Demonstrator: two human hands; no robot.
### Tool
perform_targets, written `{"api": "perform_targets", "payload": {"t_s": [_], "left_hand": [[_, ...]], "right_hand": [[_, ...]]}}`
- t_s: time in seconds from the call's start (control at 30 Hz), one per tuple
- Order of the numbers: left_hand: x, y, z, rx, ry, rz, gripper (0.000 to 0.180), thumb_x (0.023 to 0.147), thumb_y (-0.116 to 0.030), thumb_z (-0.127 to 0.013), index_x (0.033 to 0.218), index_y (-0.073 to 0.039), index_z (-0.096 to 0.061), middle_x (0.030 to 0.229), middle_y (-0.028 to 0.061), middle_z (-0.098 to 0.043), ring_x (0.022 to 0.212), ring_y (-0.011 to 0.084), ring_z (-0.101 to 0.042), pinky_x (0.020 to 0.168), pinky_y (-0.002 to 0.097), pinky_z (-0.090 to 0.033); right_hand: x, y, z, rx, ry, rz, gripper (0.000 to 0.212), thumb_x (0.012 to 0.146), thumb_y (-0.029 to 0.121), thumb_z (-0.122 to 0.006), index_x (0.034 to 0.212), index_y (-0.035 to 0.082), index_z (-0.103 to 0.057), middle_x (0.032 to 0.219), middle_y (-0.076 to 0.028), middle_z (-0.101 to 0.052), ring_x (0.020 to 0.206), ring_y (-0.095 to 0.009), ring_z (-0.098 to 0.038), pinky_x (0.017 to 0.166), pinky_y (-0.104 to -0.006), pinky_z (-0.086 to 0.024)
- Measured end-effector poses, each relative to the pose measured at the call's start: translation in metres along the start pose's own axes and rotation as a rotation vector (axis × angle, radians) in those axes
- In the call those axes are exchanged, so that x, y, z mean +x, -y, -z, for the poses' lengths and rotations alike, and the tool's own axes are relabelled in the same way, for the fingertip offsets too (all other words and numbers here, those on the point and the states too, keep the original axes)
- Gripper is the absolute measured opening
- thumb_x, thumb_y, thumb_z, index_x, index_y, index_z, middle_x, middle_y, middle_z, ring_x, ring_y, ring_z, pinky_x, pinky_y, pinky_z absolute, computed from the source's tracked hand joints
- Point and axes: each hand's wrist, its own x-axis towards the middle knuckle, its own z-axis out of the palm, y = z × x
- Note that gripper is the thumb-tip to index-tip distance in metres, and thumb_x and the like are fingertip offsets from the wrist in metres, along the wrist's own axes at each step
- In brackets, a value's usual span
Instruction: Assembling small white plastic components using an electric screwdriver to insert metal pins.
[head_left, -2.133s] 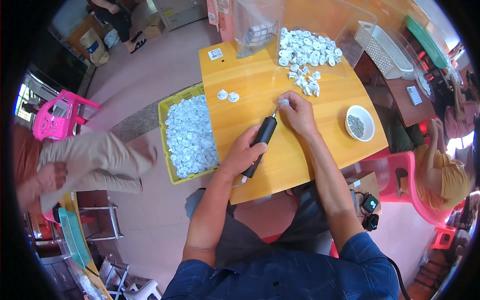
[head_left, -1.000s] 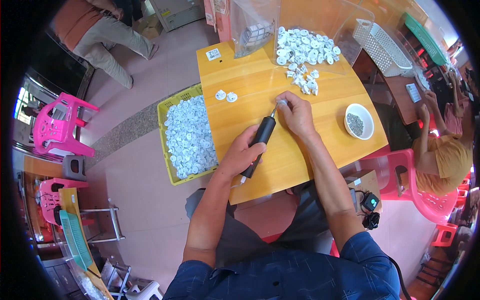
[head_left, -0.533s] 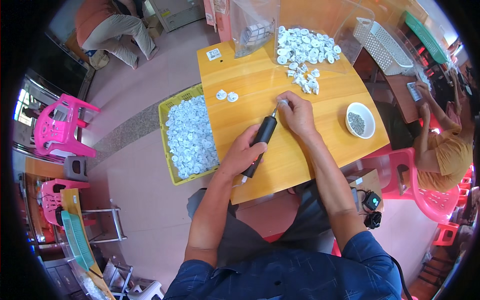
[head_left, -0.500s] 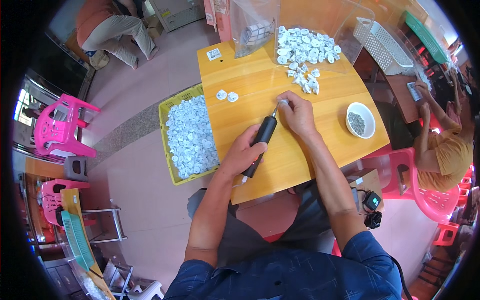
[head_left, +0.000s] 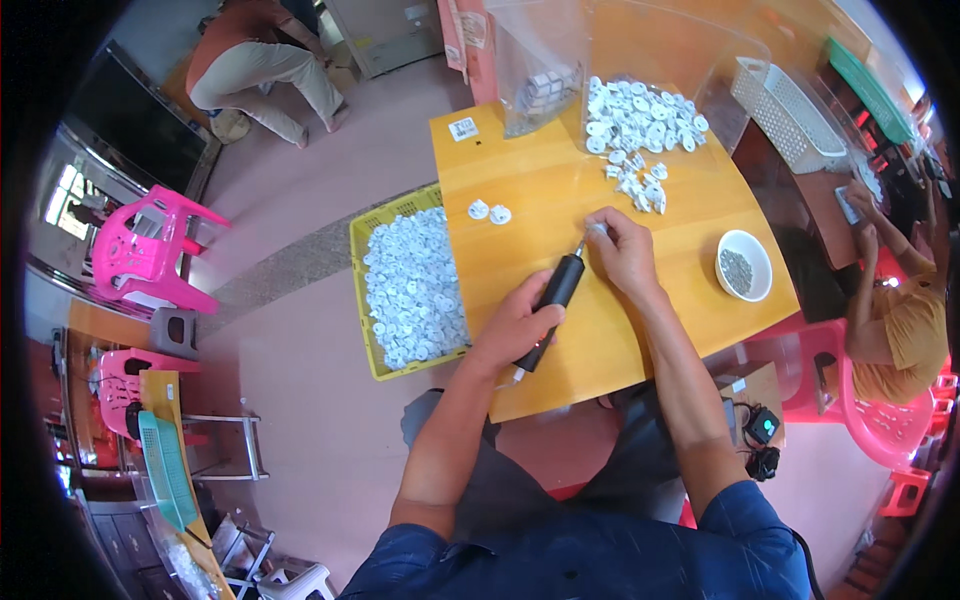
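- Head view: your left hand (head_left: 520, 326) grips a black, cylindrical driver (head_left: 563, 284), slim metal bit (head_left: 580, 247) forward, pale plug (head_left: 518, 377) behind, near the tabletop's (head_left: 545, 165) near-left corner.
- Your right hand (head_left: 630, 256) pinches a small white piece (head_left: 597, 229) at the bit's tip, partly hidden by fingers.

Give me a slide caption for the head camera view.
Left hand grips a black electric screwdriver aimed at a small white part pinched in the right hand, over a yellow wooden table.

The wooden tabletop (head_left: 688, 240) looks smooth and glossy, the screwdriver (head_left: 563, 283) matt plastic.
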Motion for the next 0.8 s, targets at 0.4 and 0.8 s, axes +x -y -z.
{"api": "perform_targets", "payload": {"t_s": [0.4, 0.8], "left_hand": [[-0.0018, -0.0022, -0.0014, 0.014, 0.015, -0.034, 0.057, 0.089, -0.014, -0.06, 0.143, -0.004, -0.042, 0.089, 0.0051, -0.056, 0.066, 0.0124, -0.058, 0.06, 0.0282, -0.05], [-0.0056, -0.0068, -0.0024, -0.015, 0.009, -0.017, 0.059, 0.091, -0.014, -0.06, 0.146, -0.005, -0.04, 0.092, 0.0099, -0.062, 0.069, 0.0139, -0.061, 0.063, 0.0269, -0.051]], "right_hand": [[0.0017, -0.0028, -0.005, 0.1, -0.019, -0.021, 0.01, 0.088, 0.001, -0.066, 0.097, 0.003, -0.067, 0.07, -0.003, -0.063, 0.064, -0.008, -0.056, 0.061, -0.0257, -0.048], [0.0013, -0.0016, -0.0077, 0.176, -0.042, -0.02, 0.008, 0.089, 0.001, -0.065, 0.095, 0.003, -0.067, 0.071, -0.002, -0.064, 0.066, -0.006, -0.057, 0.062, -0.024, -0.048]]}}
